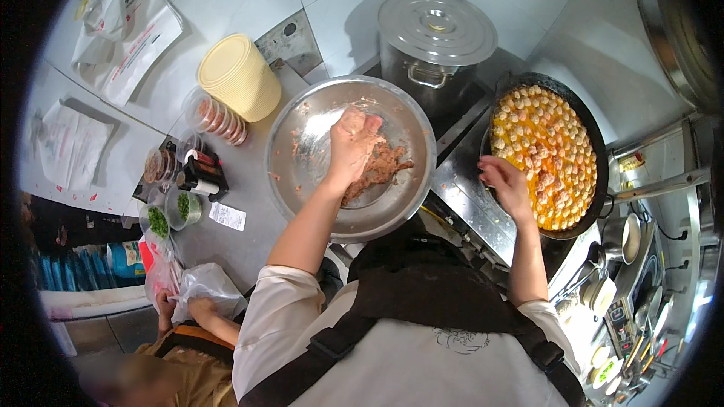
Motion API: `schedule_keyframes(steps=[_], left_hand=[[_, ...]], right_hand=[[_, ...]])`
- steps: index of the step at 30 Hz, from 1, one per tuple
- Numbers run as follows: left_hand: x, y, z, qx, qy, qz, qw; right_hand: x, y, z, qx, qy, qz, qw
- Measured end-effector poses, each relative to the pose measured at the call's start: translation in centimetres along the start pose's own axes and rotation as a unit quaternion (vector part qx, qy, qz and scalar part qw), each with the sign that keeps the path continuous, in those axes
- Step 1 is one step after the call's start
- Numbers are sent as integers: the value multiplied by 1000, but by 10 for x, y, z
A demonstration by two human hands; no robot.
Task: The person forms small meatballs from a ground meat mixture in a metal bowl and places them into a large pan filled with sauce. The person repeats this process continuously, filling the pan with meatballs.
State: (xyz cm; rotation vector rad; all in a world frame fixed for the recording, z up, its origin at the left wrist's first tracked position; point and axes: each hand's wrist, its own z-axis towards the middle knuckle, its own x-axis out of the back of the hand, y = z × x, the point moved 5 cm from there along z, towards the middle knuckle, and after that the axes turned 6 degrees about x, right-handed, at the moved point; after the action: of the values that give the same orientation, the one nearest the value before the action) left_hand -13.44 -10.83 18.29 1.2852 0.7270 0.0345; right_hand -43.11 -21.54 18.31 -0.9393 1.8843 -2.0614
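Note:
My left hand (351,149) is closed in a fist over a wide steel bowl (289,203), with pale pink minced meat squeezed up at its top. Beneath and beside that hand, more minced meat (385,169) lies in a clump, and smears of it cling to the bowl's wall. My right hand (508,187) hovers at the near left rim of a large black pan (603,181). Its fingers are loosely bent and a little apart, and I see nothing in them. Many small meatballs (544,152) crowd the orange broth in the pan.
A lidded steel pot (436,38) stands behind the bowl. To the left are stacked cream lids (240,79), tubs of meat (216,117), tubs of chopped greens (185,207) and a paper slip (227,215). At lower left another person handles a plastic bag (211,286). Utensils line the right.

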Motion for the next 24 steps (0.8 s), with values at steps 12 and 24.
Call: schedule_keyframes(steps=[12, 24], left_hand=[[-47, -11, -24, -5, -146, 517, 843], [77, -81, -47, -61, -112, 783, 608]], right_hand=[[-117, -113, 40, 335, -61, -163, 926], [78, 73, -25, -133, 141, 360, 913]])
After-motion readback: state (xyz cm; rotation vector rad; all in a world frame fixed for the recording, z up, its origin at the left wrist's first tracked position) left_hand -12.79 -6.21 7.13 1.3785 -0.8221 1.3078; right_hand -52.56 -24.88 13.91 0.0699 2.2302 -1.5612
